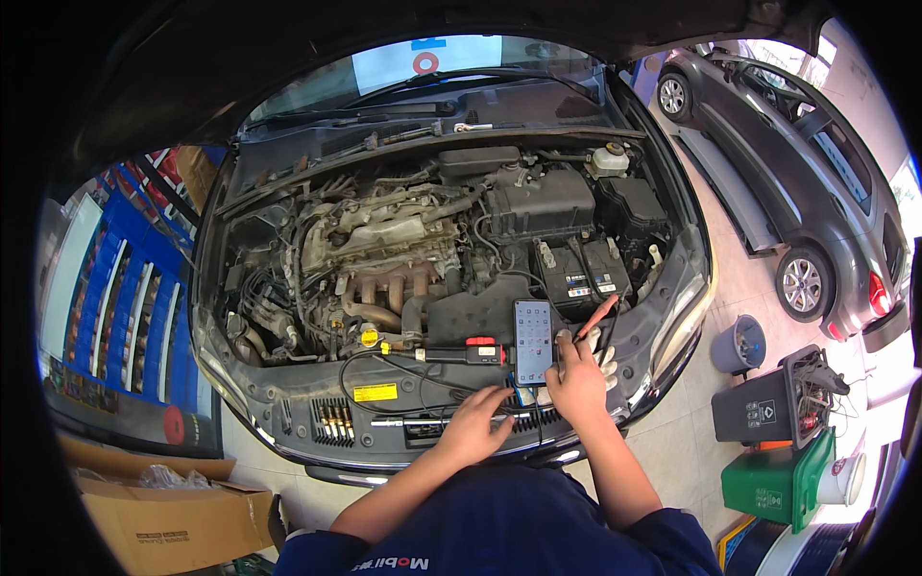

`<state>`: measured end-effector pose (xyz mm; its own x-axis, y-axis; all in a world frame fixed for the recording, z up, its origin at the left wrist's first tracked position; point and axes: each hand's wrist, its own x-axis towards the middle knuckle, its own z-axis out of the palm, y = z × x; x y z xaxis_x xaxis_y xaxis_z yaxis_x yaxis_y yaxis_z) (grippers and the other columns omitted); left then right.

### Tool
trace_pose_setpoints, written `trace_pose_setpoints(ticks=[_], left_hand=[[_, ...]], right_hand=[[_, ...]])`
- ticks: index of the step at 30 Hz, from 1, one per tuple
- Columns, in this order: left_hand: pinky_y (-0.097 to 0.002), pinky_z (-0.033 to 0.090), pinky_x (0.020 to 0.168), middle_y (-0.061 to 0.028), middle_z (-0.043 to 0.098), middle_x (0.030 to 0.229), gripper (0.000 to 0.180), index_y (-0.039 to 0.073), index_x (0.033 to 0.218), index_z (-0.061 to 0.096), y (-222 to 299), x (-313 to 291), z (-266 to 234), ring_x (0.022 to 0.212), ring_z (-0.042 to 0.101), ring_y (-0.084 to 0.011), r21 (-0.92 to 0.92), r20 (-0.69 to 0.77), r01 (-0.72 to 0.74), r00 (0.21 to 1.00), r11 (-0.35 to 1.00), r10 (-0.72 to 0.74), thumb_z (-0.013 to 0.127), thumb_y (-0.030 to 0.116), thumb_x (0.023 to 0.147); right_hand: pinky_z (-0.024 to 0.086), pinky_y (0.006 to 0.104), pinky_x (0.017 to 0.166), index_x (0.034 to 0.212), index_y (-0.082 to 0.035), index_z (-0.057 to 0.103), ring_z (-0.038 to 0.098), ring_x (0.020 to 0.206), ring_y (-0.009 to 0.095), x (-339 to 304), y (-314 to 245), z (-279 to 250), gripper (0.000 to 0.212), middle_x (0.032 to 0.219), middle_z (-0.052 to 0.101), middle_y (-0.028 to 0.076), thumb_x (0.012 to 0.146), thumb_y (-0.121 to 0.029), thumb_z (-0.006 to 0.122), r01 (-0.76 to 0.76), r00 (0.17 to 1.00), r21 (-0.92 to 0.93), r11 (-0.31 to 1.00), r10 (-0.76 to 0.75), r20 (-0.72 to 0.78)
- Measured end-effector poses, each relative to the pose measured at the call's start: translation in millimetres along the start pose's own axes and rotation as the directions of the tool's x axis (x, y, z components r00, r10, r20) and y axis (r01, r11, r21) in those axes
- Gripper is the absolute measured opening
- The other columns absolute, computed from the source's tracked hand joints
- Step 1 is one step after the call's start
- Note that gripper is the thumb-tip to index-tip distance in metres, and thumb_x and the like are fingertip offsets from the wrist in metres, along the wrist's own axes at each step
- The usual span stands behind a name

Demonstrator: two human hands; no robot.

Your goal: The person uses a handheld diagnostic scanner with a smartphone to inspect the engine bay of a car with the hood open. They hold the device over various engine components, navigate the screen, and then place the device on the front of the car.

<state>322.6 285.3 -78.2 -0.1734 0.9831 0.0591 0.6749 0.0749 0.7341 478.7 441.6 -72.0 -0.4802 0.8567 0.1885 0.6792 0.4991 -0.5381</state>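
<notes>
My left hand (473,427) lies over the front panel of the car with its fingers apart. It is beside a long metal bar (389,422) and a black cable. My right hand (578,386) is at the right edge of an upright smartphone (533,338) with a lit screen of icons. Its fingers are stretched out and the thumb side touches or nearly touches the phone. Pale work gloves (607,367) lie partly behind that hand, next to an orange-red handle (600,313). Left of the phone rests a black and red handheld device (463,354) with a cable.
The open engine bay holds an engine (384,235) and a battery (581,274). Several spark plugs (334,420) stand at the front left. Around the car are a cardboard box (173,523), a green bin (778,485), a grey bin (754,413) and another car (768,163).
</notes>
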Motion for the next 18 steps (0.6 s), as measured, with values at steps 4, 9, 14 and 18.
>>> trace_pose_setpoints(ticks=[4,9,14,18], left_hand=[[-0.0433,0.048,0.103,-0.0162,0.061,0.132,0.043,0.006,0.128,0.062,8.3,5.7,-13.4,0.122,0.058,-0.0373,0.018,-0.08,-0.041,0.996,0.999,0.043,0.07,0.02,0.088],[-0.0445,0.045,0.106,-0.0135,0.06,0.129,0.042,0.006,0.123,0.064,2.9,26.4,-31.1,0.122,0.055,-0.0362,0.204,-0.241,-0.135,0.953,0.97,0.184,0.074,0.015,0.083],[-0.0471,0.039,0.111,-0.0137,0.056,0.133,0.049,0.005,0.126,0.063,-2.1,62.2,-39.0,0.128,0.05,-0.0374,0.358,-0.218,-0.102,0.957,0.928,0.189,0.077,0.016,0.08],[-0.0471,0.036,0.113,-0.0111,0.057,0.129,0.053,0.007,0.127,0.063,-21.7,72.5,-32.6,0.126,0.052,-0.0324,0.365,-0.083,-0.121,0.983,0.923,0.162,0.079,0.018,0.079]], right_hand=[[0.055,0.0429,0.079,0.136,-0.001,0.053,0.066,0.089,0.033,-18.3,-2.1,-3.7,0.059,0.111,0.061,0.017,0.084,-0.025,0.07,-0.135,0.991,0.089,0.987,0.135,0.011],[0.054,0.0435,0.086,0.144,0.005,0.042,0.066,0.099,0.035,-26.6,-16.9,-0.4,0.083,0.118,0.061,0.021,0.082,-0.038,0.077,-0.189,0.981,0.076,0.979,0.184,0.059],[0.054,0.0459,0.091,0.152,0.004,0.029,0.061,0.11,0.041,-12.9,-36.5,5.8,0.104,0.12,0.058,0.026,0.078,-0.049,0.08,-0.246,0.947,-0.101,0.964,0.261,0.185],[0.054,0.0464,0.093,0.156,0.002,0.023,0.062,0.112,0.043,-3.7,-43.8,8.4,0.113,0.121,0.06,0.028,0.076,-0.054,0.079,-0.294,0.906,-0.185,0.938,0.335,0.257]])
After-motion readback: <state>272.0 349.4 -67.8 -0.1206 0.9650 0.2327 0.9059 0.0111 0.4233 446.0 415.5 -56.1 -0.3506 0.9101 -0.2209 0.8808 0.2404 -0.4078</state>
